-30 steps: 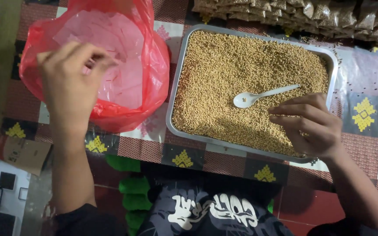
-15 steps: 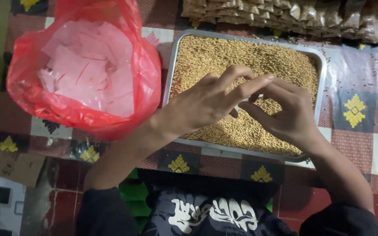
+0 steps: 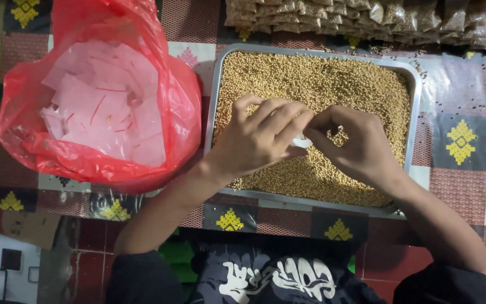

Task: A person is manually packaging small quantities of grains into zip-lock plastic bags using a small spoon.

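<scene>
Two bare hands brought together over the near middle of a metal tray (image 3: 417, 84) full of small tan seeds (image 3: 322, 84). Left hand (image 3: 257, 141) curled, fingertips pressed together on a small pale thing (image 3: 301, 142), seemingly a clear little bag or the white spoon's end; too hidden to tell which. Right hand (image 3: 361, 147) meeting it from the right, thumb and forefinger pinching the same spot. Neither grip spread.

To the left, touching the tray's left rim, a red plastic bag (image 3: 181, 112) gaping open, with pale pink sheets or small bags (image 3: 105, 107) inside. Along the far edge, a row of filled clear packets (image 3: 367, 17) of the same seeds. Under everything, a patterned cloth (image 3: 462, 141) in red, white and grey, with stray seeds scattered at the far right.

Likely trouble from here: a slipped pinch, with the pale thing dropped into the seeds and half buried. Also seeds spilling over the near rim if a wrist pushes the heap. Also the thin film tearing if both pinches pull apart too hard.
</scene>
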